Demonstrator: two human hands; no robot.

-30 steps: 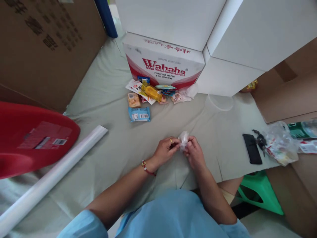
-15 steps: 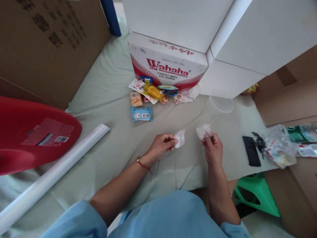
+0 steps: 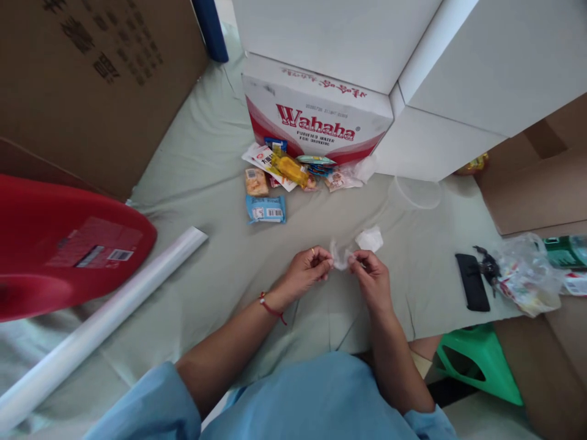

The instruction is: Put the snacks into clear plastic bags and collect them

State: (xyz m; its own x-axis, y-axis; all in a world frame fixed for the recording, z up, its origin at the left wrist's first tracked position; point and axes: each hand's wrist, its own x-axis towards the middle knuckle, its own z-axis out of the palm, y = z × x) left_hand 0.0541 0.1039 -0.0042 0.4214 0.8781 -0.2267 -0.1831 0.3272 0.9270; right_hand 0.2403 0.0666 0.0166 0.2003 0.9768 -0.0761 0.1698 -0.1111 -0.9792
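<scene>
Over there, a thin, see-through scrap of plastic film [image 3: 340, 263] is pinched between the fingertips of the left hand [image 3: 306, 270] and the right hand [image 3: 373, 280], crumpled and dipping in the middle, one end poking up by the left fingers. Just beyond the right hand, a small white, flattish wad [image 3: 370, 239] seems to lie on the pale cloth [image 3: 316, 217]; I can't tell its material.

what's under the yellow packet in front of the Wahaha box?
A white packet shows beneath the yellow packet, sticking out at its left and along its near edge. The white packet's middle is covered; can't tell whether anything else lies under there.
</scene>
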